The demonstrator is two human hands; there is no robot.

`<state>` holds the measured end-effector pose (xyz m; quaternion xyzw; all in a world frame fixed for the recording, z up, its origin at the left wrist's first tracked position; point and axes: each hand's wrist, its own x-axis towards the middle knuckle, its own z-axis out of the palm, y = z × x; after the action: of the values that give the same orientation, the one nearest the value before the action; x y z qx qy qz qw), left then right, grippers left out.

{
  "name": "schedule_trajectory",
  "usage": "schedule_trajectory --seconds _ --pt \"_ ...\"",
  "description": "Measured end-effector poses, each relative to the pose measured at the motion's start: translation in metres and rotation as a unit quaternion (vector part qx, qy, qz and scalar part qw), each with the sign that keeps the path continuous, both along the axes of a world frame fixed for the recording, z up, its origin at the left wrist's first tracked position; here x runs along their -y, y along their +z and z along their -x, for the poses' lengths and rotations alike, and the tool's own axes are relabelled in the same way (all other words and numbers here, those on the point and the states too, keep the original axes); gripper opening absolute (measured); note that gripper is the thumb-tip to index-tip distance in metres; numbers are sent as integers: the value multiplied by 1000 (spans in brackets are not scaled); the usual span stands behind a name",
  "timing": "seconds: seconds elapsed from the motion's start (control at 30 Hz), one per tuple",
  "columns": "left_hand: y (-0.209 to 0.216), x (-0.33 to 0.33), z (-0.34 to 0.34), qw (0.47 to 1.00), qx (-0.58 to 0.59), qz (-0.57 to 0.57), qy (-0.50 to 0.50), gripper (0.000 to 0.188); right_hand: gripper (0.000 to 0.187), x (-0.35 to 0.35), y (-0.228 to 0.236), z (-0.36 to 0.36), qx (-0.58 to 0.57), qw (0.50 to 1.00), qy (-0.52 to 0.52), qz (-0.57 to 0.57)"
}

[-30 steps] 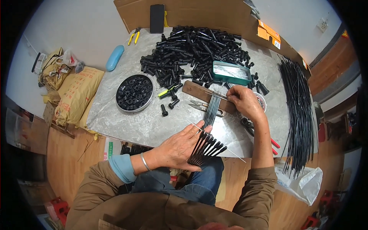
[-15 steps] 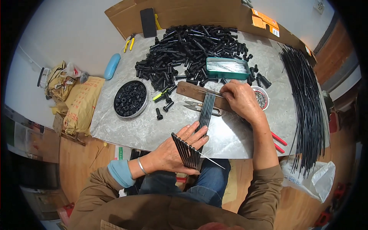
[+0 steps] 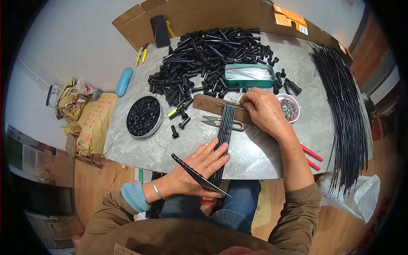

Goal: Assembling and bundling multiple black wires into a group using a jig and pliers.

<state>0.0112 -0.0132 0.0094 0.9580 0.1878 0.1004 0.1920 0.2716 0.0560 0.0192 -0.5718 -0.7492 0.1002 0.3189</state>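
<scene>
My left hand (image 3: 199, 165) lies with fingers stretched flat on a band of thin dark strands (image 3: 226, 127), on the table's near edge. Across the back of this hand hangs a slanting row of black strand ends (image 3: 189, 169), strung on a thin metal rod (image 3: 224, 192). The band's far end rests on a brown wooden block (image 3: 206, 102). My right hand (image 3: 264, 108) is closed in a pinch at the block's right part, on a thin metal wire (image 3: 233, 105) crossing the strands. Its fingertips are partly hidden. Under the band lie open scissors (image 3: 238, 126).
Behind the block is a heap of black plastic bolt-like parts (image 3: 204, 59) and a green box of thin metal rods (image 3: 250, 74). A bowl of black pieces (image 3: 144, 117) stands left, a cup of small metal bits (image 3: 289, 109) right, beside red handles (image 3: 311, 157) and long black strands (image 3: 342, 106).
The strung row over my left hand has swung left and down and now looks more bunched together. My right hand stays at the block. The whole view has shifted slightly.
</scene>
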Motion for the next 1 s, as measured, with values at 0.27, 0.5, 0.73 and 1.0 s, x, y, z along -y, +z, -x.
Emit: schedule_trajectory --seconds 0.27,0.5,0.73,1.0 --pt "-1 0 -1 1000 -1 2 3 104 14 -8 -11 -2 -60 995 -5 82" --pt "1 0 0 1000 14 14 3 102 13 -4 -6 -2 -81 993 -10 88" --pt "1 -1 1 1000 -5 25 8 102 9 -4 -8 8 -4 1000 -2 -17" --pt "0 -1 -1 1000 3 18 8 104 4 -10 -11 1 4 998 24 -55"
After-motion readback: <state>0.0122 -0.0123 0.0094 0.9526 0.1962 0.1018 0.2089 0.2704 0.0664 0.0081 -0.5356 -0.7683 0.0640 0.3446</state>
